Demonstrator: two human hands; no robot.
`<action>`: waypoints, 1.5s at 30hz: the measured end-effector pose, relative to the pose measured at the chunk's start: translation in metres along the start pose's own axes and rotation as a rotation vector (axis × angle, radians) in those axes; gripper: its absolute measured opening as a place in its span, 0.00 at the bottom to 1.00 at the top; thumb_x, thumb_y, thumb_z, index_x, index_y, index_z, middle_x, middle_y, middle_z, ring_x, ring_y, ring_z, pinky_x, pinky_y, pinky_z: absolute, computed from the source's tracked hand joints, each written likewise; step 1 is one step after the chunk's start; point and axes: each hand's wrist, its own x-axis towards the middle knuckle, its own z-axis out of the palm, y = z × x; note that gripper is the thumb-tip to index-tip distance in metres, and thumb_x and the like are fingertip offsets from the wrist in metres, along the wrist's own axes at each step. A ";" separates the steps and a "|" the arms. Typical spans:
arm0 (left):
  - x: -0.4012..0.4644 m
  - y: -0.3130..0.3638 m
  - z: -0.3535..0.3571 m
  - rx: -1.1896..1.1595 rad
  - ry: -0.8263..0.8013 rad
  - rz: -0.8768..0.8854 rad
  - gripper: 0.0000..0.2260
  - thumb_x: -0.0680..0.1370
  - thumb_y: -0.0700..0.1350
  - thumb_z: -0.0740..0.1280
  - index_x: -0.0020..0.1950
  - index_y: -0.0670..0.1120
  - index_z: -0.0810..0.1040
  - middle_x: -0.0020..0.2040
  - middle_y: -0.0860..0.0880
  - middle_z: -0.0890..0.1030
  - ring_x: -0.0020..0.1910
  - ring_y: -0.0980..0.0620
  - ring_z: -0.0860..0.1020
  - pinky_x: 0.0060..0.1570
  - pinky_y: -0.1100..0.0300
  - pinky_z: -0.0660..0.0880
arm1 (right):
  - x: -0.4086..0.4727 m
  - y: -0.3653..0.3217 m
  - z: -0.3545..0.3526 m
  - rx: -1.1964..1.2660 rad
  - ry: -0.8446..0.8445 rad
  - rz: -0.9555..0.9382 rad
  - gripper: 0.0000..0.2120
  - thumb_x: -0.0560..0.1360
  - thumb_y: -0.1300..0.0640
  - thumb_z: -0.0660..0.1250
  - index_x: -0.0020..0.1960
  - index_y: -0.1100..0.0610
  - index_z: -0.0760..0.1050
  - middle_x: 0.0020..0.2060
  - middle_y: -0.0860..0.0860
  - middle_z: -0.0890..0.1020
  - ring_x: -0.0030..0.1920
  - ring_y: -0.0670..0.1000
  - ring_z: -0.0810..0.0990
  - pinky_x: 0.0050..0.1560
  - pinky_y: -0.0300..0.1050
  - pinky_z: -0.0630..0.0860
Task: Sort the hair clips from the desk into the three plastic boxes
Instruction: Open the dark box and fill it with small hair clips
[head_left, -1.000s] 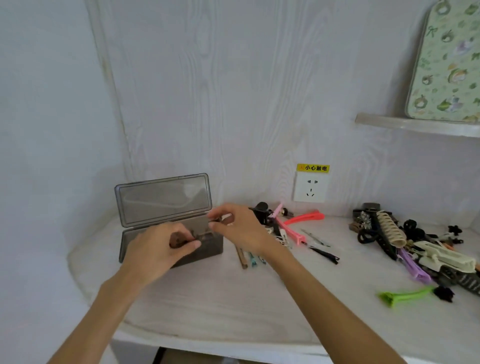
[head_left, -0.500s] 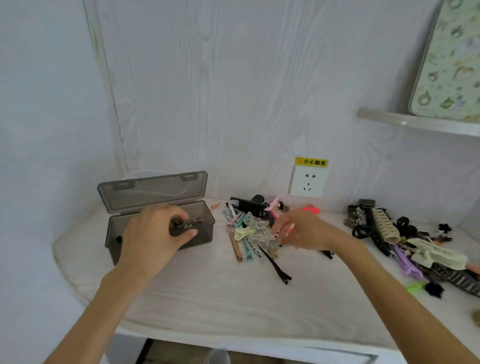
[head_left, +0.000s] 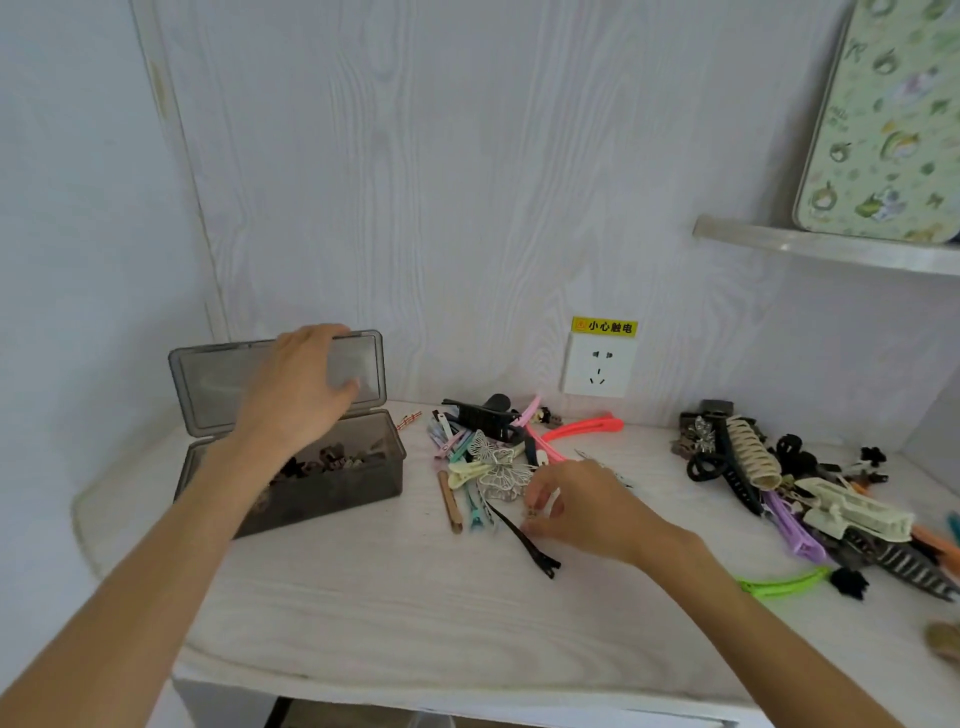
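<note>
The left hand (head_left: 296, 387) is spread open, flat on the raised lid (head_left: 208, 384) of the box (head_left: 332, 493) at the left of the counter (head_left: 363, 597). Small dark clips (head_left: 332, 461) lie inside the box. The right hand (head_left: 587, 506) pinches a tiny clip (head_left: 534, 512) by the middle pile (head_left: 493, 457). A second pile (head_left: 779, 483) sits far right

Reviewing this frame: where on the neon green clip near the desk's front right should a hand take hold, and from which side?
Pinch the green clip mid-length across its narrow width, coming from above. It lies flat and long on the desk, clear of the pile except at its right tip beside a small black clip.
</note>
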 end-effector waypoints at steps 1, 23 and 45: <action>0.005 -0.001 0.002 0.015 -0.031 0.004 0.25 0.75 0.45 0.67 0.71 0.44 0.65 0.69 0.43 0.69 0.69 0.43 0.65 0.68 0.49 0.63 | 0.001 0.000 -0.001 -0.010 -0.006 -0.005 0.06 0.69 0.58 0.70 0.45 0.51 0.78 0.42 0.44 0.79 0.37 0.43 0.75 0.44 0.38 0.74; 0.039 0.067 0.106 0.251 -0.250 0.346 0.17 0.76 0.45 0.66 0.65 0.54 0.72 0.59 0.49 0.77 0.58 0.46 0.76 0.48 0.56 0.70 | 0.115 0.063 -0.003 -0.267 0.152 0.132 0.16 0.76 0.42 0.59 0.60 0.49 0.69 0.57 0.51 0.77 0.54 0.55 0.78 0.51 0.48 0.73; 0.044 0.104 0.132 0.197 -0.452 0.368 0.14 0.74 0.49 0.68 0.60 0.52 0.78 0.58 0.48 0.78 0.57 0.46 0.76 0.49 0.57 0.70 | 0.073 0.089 -0.046 0.649 0.002 0.385 0.12 0.70 0.67 0.70 0.53 0.61 0.78 0.39 0.58 0.81 0.34 0.50 0.80 0.36 0.36 0.79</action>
